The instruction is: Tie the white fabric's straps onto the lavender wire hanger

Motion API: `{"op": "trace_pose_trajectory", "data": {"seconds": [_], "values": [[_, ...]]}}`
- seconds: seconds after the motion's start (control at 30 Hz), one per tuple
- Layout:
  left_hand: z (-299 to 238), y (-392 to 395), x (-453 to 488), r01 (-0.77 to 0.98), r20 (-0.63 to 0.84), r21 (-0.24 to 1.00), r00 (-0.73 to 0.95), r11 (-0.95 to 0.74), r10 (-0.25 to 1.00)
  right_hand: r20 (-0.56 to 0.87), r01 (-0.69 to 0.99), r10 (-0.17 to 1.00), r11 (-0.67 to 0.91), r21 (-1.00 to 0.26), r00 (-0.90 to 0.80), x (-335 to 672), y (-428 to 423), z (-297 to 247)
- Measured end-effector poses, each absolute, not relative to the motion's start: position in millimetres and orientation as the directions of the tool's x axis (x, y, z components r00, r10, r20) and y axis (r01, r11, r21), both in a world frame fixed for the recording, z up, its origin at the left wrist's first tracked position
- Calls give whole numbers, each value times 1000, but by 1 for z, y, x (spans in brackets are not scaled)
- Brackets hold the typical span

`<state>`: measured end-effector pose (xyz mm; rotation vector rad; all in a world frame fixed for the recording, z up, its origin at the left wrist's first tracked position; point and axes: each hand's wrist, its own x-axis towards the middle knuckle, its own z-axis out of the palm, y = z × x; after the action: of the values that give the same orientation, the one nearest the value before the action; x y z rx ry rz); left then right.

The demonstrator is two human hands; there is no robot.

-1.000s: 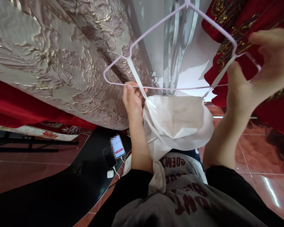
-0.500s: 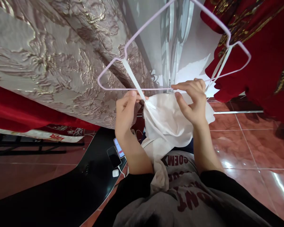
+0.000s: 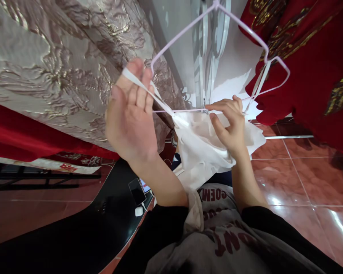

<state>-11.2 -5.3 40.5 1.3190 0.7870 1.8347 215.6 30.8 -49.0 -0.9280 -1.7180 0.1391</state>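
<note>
A pale purple hanger (image 3: 184, 36) hangs before me. From it droops a white strappy garment (image 3: 201, 148), its right strap (image 3: 260, 83) looped over the hanger's right notch. My left hand (image 3: 133, 121) is raised at the left end of the hanger, palm up and fingers stretched, hiding part of that end. Around those fingertips runs the garment's left strap (image 3: 138, 83). My right hand (image 3: 230, 123) is at the garment's upper edge, thumb and fingers apart. Its index fingertip lies at the lower bar; I cannot tell whether it presses on it.
Shiny patterned pinkish fabric (image 3: 74, 76) hangs at left, red fabric with gold trim (image 3: 308, 76) at right. White doors (image 3: 185, 57) stand behind the hanger. A black bench (image 3: 74, 224) at lower left bears a phone (image 3: 137, 191) and white earbud case (image 3: 138, 211). Red tiles (image 3: 297, 179) cover the floor.
My left hand has risen leftward and turned palm up, with the left strap now round its fingers. The hanger has shifted slightly left and down. My right hand has barely moved.
</note>
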Motion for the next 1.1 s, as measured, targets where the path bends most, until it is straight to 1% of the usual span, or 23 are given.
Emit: {"op": "trace_pose_trajectory", "data": {"seconds": [0.1, 0.17, 0.23, 0.3, 0.33, 0.4, 0.43, 0.53, 0.57, 0.63, 0.67, 0.7, 0.77, 0.8, 0.83, 0.87, 0.93, 0.97, 1.1], "values": [[19, 9, -21, -203, 539, 731, -414, -652, 733, 767, 498, 637, 692, -523, -81, 217, 31, -50], [-2, 17, -25, -149, 508, 704, -578, -695, 639, 770, 504, 632, 696, -512, -90, 218, 32, -51], [-21, 23, -26, -59, 443, 748, -698, -661, 563, 772, 513, 628, 696, -502, -96, 218, 32, -52], [-34, 28, -26, -15, 361, 817, -767, -577, 531, 774, 517, 626, 697, -497, -100, 217, 32, -52], [-37, 30, -24, -19, 320, 841, -787, -540, 527, 775, 514, 624, 699, -497, -99, 216, 31, -52], [-39, 32, -19, -65, 265, 864, -785, -499, 561, 778, 501, 620, 707, -500, -99, 215, 30, -51], [-38, 32, -16, -100, 256, 867, -751, -488, 609, 777, 490, 621, 712, -503, -105, 214, 28, -50], [-33, 28, -5, -224, 301, 834, -582, -504, 756, 760, 455, 637, 720, -525, -131, 215, 23, -45], [-31, 26, -2, -263, 334, 806, -539, -531, 773, 750, 443, 646, 719, -535, -142, 216, 22, -42], [-29, 23, 2, -328, 397, 735, -502, -594, 768, 738, 418, 658, 718, -556, -148, 220, 20, -39], [-30, 23, 3, -348, 421, 707, -493, -616, 762, 751, 400, 649, 724, -562, -120, 223, 20, -39], [-30, 23, 3, -357, 439, 691, -484, -628, 757, 781, 374, 623, 737, -564, -50, 227, 21, -39], [-32, 24, 3, -349, 454, 691, -473, -633, 755, 817, 302, 539, 759, -577, 207, 237, 27, -41], [-34, 26, 3, -337, 451, 702, -470, -627, 758, 789, 259, 510, 756, -601, 342, 243, 31, -42], [-35, 27, 4, -321, 444, 719, -470, -617, 763, 737, 211, 516, 737, -642, 437, 250, 34, -42], [-36, 29, 5, -303, 438, 732, -477, -610, 762, 676, 164, 559, 700, -695, 479, 255, 37, -41], [-39, 32, 6, -265, 429, 755, -491, -599, 758, 578, 106, 681, 602, -791, 449, 264, 41, -34], [-40, 33, 7, -251, 428, 764, -492, -595, 758, 550, 98, 719, 568, -818, 425, 266, 41, -29], [-41, 33, 6, -215, 426, 794, -471, -569, 772, 504, 99, 764, 511, -854, 404, 264, 39, -2]]}}
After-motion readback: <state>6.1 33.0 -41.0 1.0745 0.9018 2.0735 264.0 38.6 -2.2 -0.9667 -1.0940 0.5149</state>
